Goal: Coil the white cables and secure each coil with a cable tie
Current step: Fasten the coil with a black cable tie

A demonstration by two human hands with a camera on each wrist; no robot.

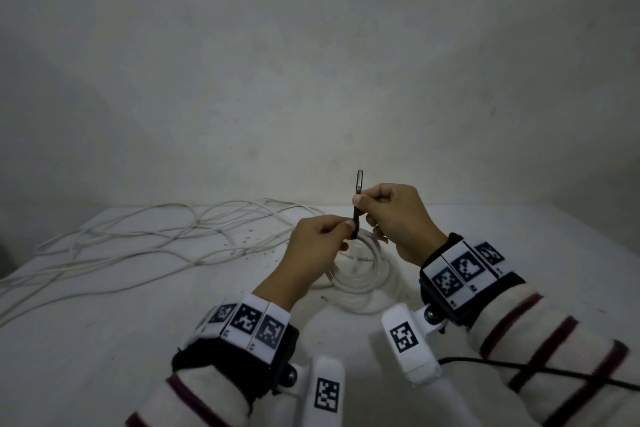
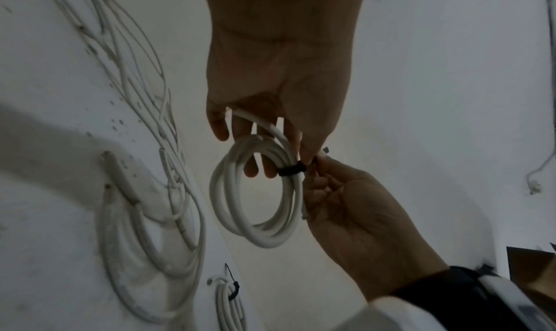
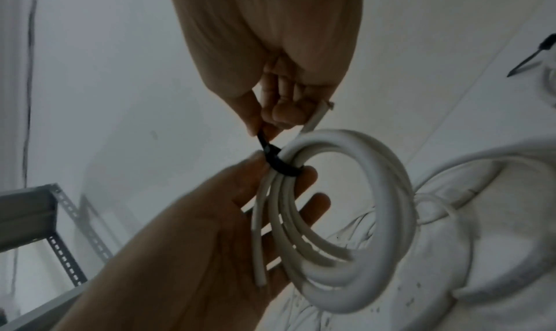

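Note:
A small coil of white cable hangs just above the white table. A black cable tie is wrapped round its strands. My left hand has its fingers through the coil and its thumb pressed at the tie's band. My right hand pinches the tie's tail, which sticks straight up past the fingers. A short cable end juts out beside the right fingers.
Loose white cables sprawl over the table's left and back. A larger loose coil and a small coil with a black tie lie on the table. Grey slotted shelving stands beside it. A black cord trails at the right.

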